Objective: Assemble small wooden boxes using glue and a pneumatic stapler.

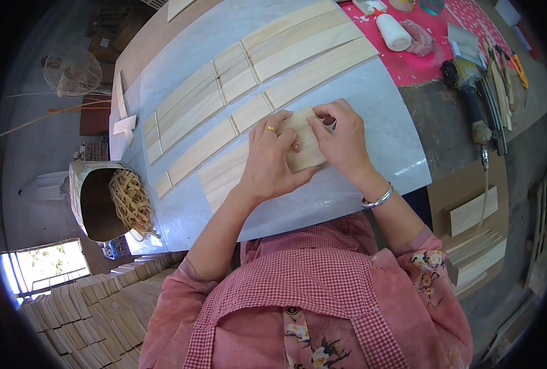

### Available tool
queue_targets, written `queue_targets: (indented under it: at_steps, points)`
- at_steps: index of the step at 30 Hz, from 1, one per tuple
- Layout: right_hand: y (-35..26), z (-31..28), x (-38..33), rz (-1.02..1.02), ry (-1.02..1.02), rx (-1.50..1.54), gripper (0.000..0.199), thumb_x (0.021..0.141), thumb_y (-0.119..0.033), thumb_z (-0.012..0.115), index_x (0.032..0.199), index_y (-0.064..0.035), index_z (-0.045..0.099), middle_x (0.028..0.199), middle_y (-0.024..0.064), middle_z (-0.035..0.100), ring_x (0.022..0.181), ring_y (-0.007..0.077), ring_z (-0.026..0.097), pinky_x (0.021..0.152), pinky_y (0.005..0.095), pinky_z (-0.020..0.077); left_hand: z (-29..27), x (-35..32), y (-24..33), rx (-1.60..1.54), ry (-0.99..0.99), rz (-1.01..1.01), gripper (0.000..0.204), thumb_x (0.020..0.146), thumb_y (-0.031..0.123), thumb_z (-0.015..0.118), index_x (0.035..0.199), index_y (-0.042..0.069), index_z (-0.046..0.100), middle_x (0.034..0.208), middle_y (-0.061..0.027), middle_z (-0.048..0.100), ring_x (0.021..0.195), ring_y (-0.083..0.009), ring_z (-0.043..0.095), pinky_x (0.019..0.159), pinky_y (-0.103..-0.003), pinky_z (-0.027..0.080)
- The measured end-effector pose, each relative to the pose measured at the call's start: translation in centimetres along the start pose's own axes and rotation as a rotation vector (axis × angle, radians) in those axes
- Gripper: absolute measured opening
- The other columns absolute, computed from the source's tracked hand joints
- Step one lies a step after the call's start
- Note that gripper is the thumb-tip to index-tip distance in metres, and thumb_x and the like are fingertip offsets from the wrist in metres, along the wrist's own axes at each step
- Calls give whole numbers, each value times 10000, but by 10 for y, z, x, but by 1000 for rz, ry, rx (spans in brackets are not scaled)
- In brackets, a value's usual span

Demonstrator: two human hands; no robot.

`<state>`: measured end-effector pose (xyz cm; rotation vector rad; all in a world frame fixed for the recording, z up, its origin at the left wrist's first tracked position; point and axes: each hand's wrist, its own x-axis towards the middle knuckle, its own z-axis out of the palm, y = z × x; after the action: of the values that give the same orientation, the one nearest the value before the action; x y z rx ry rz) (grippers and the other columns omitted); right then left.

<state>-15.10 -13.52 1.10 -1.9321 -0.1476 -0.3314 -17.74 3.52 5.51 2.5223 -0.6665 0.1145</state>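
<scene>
Both my hands rest on a small pale wooden piece point(307, 157) lying on the white marble-like board point(359, 98). My left hand point(270, 160), with a gold ring, presses its left side. My right hand point(341, 138), a silver bangle on the wrist, holds the right edge with fingers curled at the top. To the left of this piece lies a longer wooden slat point(221, 175). Rows of similar pale slats point(255, 67) are laid out end to end across the board beyond my hands.
A metal bin point(89, 190) of rubber bands stands at the left edge. Stacked wood pieces point(95, 307) lie at lower left, more slats point(476, 246) at lower right. A pink cloth point(409, 64) holds a white glue bottle point(391, 31); a power tool point(470, 92) lies at right. A fan point(72, 72) stands at upper left.
</scene>
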Motion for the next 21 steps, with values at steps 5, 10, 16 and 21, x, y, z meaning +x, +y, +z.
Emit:
queue_targets:
  at_steps: [5,10,16,21]
  points:
    - [-5,4,-1,135,17,119,60,820,-32,722,845,-15,669,869,105,602,738,234,581,693,335,516,5,3,-4,-55,15,-6,447,551,211,899,803,102,546,1270,-207,573,1293,-388,473,1071,-487,354]
    - [-7,7,-3,150,65,82,72,824,-28,711,880,-5,673,857,104,605,724,226,588,673,328,517,10,3,-5,-76,32,-14,435,532,193,890,762,109,530,1233,-192,589,1273,-385,487,1042,-460,369]
    - [4,-35,-3,0,-80,-21,284,845,-74,708,1122,-22,674,970,111,665,810,240,617,759,343,521,4,-4,-7,-102,18,-91,387,559,251,860,759,92,569,1359,-215,516,1227,-397,468,1019,-481,376]
    - [49,-193,17,-212,273,-847,344,907,-137,696,1231,-26,658,1108,142,678,958,304,649,879,395,530,-6,-23,-12,-27,54,-194,395,585,267,857,790,91,569,1342,-213,528,1245,-393,461,1034,-481,371]
